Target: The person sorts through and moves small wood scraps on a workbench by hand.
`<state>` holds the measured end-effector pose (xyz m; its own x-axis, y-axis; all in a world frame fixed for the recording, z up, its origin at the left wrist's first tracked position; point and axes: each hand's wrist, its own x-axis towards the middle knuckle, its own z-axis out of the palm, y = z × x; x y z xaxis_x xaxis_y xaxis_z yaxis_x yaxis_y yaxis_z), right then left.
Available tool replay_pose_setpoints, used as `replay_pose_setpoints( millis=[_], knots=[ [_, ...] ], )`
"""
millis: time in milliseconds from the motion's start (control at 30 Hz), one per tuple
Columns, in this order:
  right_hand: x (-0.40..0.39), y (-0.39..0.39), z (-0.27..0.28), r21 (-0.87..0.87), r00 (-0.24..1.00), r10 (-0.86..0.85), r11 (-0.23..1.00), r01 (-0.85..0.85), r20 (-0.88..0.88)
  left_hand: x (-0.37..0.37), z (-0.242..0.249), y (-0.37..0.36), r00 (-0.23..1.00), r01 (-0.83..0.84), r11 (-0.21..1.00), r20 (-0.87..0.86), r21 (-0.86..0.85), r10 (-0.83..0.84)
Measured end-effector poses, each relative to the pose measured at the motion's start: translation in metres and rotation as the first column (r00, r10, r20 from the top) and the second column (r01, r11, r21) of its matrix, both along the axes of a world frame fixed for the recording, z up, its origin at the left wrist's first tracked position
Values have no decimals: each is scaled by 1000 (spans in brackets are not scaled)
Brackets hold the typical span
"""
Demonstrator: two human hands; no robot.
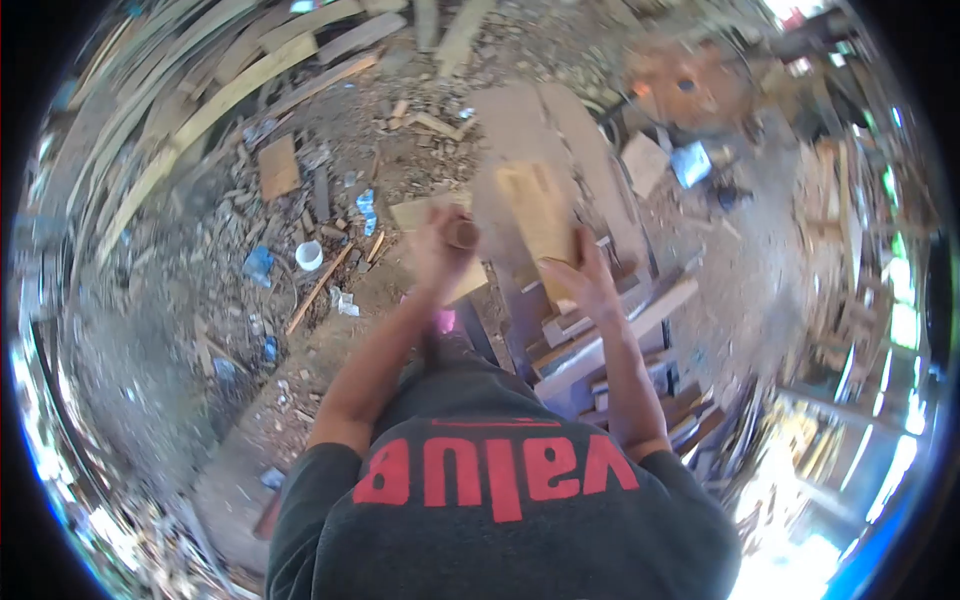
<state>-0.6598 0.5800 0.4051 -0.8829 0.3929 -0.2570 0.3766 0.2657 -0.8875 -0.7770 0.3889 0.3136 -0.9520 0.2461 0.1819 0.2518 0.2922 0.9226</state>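
Note:
My left hand [440,252] is closed around a brown, round-ended piece [461,235], blurred by motion; its exact kind cannot be made out. To the right lies a pale wooden board [535,205], slanting over a long, worn wooden bench [590,150]. My right hand [596,285] grips the near part of this board, with the thumb over its face and the fingers along its right edge. Under and beside my left hand, flat pale wood pieces [468,283] show.
Stacked planks [620,335] stand close by my right forearm. Wood scraps cover the ground, with a white cup [309,256] and a brown flat piece [279,167] among them. Long boards [200,120] lie at the upper left. A rusty round metal part [690,85] sits at the upper right.

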Motion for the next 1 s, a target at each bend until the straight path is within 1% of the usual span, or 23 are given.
replay_pose_setpoints(
  millis=[33,67,100,133,167,200,233,267,333,367,400,433,467,500,533,567,600,667,733,800,900,967,1000],
  knots=[
    [0,-6,18,-127,998,-56,991,53,-24,4,3,3,1000,-4,1000,3,23,4],
    [-3,-15,48,-164,993,-79,984,63,-93,6,-2,8,999,24,999,-21,-26,-25],
    [0,-21,70,-206,982,-106,976,73,-156,11,9,12,998,-25,996,-59,-82,21],
    [17,-7,59,-147,961,-204,973,177,-186,13,10,16,998,-25,990,-57,-140,17],
    [17,-30,85,-171,891,-392,917,360,-230,15,11,19,999,-17,980,-50,-197,7],
    [23,-19,96,-78,922,-261,965,249,-286,16,11,20,998,-52,979,-41,-196,45],
    [28,-14,93,-72,932,-234,972,222,-277,19,11,22,998,-46,973,-61,-227,33],
    [36,-9,81,39,923,-107,991,130,-371,20,11,24,997,-32,966,-80,-257,12],
    [44,-1,49,278,842,167,960,-21,-513,20,10,27,999,-27,963,-43,-268,16],
    [46,-35,25,60,832,-190,964,258,-521,20,9,29,1000,-2,958,-12,-287,-1],
    [44,-35,26,67,835,-180,966,250,-519,22,7,29,1000,-9,960,-8,-281,7],
    [41,-31,28,197,966,-3,979,56,-257,25,5,29,999,2,956,-41,-294,-14],
    [36,-27,29,266,986,164,949,-168,37,25,2,29,996,6,952,-78,-306,-31],
    [31,-27,28,146,994,91,986,-81,-57,25,5,30,998,13,956,-50,-292,-29],
    [33,-26,32,150,993,103,984,-94,-51,23,4,29,999,3,958,-44,-288,-16],
    [39,-22,40,-27,999,-5,1000,4,-44,23,3,30,999,20,955,-42,-294,-34],
    [39,-26,55,-200,993,-116,974,110,-23,21,6,30,997,41,953,-45,-299,-57],
    [34,-35,72,-217,993,-91,973,73,-74,18,9,31,999,18,962,-43,-271,-31],
    [34,-33,75,-295,974,-137,952,80,-177,15,10,29,999,36,959,13,-281,-34],
    [32,-31,82,-320,978,-118,945,59,-171,15,15,26,999,38,958,44,-283,-27],
    [30,-25,94,-259,980,-160,958,125,-116,11,17,29,997,26,963,71,-267,-7],
    [23,-16,100,-168,978,-56,986,21,-203,6,17,31,997,3,967,75,-254,17],
    [16,-21,110,-171,978,-52,985,17,-202,0,18,31,998,-10,967,57,-253,25]
  ],
)
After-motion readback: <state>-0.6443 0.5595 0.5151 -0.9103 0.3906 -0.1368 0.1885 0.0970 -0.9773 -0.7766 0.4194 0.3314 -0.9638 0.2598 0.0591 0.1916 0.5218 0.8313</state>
